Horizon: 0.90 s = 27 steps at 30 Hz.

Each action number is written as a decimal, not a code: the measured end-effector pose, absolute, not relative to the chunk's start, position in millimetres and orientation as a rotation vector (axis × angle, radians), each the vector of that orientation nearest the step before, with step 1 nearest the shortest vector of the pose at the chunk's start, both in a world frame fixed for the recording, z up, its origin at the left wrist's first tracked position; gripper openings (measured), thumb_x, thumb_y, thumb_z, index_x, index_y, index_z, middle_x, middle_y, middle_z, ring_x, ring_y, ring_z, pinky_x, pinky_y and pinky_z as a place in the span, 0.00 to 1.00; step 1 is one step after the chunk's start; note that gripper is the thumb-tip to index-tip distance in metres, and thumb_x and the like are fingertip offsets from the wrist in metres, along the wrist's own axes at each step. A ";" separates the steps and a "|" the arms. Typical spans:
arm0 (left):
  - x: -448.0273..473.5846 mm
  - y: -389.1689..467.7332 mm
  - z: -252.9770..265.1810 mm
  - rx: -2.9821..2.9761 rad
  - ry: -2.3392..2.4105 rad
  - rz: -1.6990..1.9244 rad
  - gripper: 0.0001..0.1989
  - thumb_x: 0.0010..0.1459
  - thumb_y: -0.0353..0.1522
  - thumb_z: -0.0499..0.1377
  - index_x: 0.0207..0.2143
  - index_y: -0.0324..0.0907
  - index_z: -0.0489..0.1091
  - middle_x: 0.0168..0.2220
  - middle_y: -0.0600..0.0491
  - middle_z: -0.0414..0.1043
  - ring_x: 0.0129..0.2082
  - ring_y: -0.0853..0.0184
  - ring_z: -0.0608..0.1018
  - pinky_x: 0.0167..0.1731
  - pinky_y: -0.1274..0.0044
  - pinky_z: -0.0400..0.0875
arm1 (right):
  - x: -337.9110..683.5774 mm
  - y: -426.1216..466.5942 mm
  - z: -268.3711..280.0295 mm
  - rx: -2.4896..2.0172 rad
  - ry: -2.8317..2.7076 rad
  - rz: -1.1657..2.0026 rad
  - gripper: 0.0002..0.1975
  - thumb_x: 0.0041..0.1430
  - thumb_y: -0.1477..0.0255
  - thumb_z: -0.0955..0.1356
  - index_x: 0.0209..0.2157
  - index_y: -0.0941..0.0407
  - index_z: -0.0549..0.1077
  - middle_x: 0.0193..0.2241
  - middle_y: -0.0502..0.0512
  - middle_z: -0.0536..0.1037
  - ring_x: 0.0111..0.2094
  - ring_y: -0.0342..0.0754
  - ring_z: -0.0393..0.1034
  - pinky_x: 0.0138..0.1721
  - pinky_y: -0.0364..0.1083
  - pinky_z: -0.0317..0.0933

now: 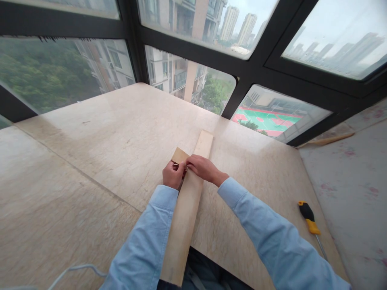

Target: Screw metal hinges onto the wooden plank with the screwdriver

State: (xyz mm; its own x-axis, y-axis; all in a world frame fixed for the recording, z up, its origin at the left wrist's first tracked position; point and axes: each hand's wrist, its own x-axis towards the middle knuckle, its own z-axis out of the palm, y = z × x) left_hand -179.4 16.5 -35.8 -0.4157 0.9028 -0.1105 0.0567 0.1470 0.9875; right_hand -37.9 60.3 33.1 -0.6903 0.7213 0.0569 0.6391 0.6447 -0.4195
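Note:
A long, pale wooden plank [184, 217] runs from my lap out over the stone-patterned ledge. Beside its left edge, my left hand [173, 175] is closed, its fingers curled at a small flat tan board [179, 155]. My right hand [203, 167] reaches across the plank from the right, with its fingertips pinched together close to my left fingers. Whatever the right fingertips hold is too small and covered to make out. A small yellowish bit shows between the left fingers and the tan board.
A yellow-and-black screwdriver [308, 217] lies at the right, near the flowered wall [350, 181]. A white cable [80, 266] curves at the lower left. Dark window frames [193, 48] border the ledge [90, 137], which has a seam across its left part.

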 end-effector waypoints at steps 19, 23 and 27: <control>-178.3 17.9 -32.3 0.963 1.702 1.352 0.10 0.52 0.39 0.61 0.31 0.41 0.73 0.28 0.48 0.79 0.23 0.62 0.81 0.22 0.76 0.75 | -45.4 57.0 37.8 -1.225 -2.702 0.421 0.08 0.66 0.72 0.65 0.34 0.58 0.74 0.34 0.57 0.77 0.37 0.48 0.70 0.37 0.44 0.57; -179.3 18.8 -35.0 1.006 1.768 1.344 0.09 0.51 0.38 0.62 0.32 0.42 0.74 0.29 0.48 0.80 0.29 0.61 0.82 0.25 0.77 0.75 | -45.5 58.3 44.0 -1.155 -2.742 0.403 0.07 0.64 0.77 0.65 0.33 0.58 0.75 0.35 0.57 0.76 0.38 0.48 0.69 0.37 0.44 0.57; -179.4 18.7 -34.6 1.032 1.810 1.359 0.09 0.50 0.37 0.63 0.33 0.42 0.75 0.31 0.49 0.80 0.32 0.60 0.82 0.27 0.77 0.75 | -41.9 60.8 46.5 -1.040 -2.770 0.418 0.08 0.60 0.82 0.65 0.32 0.57 0.75 0.37 0.57 0.76 0.40 0.47 0.69 0.41 0.43 0.59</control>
